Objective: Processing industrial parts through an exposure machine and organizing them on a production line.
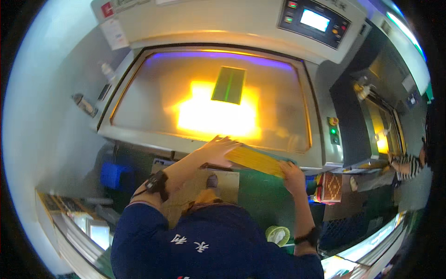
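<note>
A thin yellow panel (258, 161) is held slantwise at the front edge of a lit machine bed, its right end lower in the picture. My left hand (218, 151) is at the panel's left end, with the fingers fairly straight along it. My right hand (292, 176) grips the opposite end, fingertips over the top edge. On the shiny bed (153, 102), away from both hands, lies a dark green rectangular panel (229, 84) with a lighter stripe down its middle. Bright yellow light glares around its lower side. The undersides of my fingers are hidden.
A control panel with a screen (315, 20) sits above the bed at the right, and a button box (333, 131) beside it. Below are a blue bin (113, 175) and a green-rimmed basket (278, 235). Another person (407, 166) is at a second machine far right.
</note>
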The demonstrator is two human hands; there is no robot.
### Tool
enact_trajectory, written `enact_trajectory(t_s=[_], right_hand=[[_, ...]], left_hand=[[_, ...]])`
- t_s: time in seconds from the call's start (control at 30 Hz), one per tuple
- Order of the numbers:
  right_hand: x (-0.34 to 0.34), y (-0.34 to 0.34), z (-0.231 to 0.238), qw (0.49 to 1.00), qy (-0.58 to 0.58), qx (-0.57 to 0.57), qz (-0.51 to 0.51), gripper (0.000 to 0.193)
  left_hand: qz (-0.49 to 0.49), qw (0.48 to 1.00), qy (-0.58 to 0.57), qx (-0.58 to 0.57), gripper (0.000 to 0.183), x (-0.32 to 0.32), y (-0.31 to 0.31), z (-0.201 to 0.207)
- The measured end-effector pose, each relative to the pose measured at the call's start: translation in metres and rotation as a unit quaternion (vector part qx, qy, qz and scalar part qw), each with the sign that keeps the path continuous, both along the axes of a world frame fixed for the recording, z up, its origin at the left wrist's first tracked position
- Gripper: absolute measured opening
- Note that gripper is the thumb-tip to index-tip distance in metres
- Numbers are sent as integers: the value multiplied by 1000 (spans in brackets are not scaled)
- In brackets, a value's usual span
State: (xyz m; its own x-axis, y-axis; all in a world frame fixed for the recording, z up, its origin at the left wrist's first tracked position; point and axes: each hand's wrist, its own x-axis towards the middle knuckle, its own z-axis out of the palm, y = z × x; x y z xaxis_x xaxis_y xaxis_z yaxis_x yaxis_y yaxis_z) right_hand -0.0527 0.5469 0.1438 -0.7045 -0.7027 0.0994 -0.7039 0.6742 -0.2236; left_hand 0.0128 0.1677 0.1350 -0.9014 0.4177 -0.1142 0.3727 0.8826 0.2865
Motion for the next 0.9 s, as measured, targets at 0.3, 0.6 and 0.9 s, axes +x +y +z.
enact_trajectory(t_s=[0.3, 0.6, 0.9], right_hand=[[-93, -126, -84, 993, 3, -53, 109, 60], [-269, -209, -114, 992, 28, 110, 57, 59], [-504, -305, -112, 999, -36, 25, -8, 56]], left_hand=[[182, 963, 41, -194, 71, -29, -96, -71], [220, 974, -46, -10, 42, -221, -168, -57], [209, 970, 5, -122, 57, -459, -255, -76]])
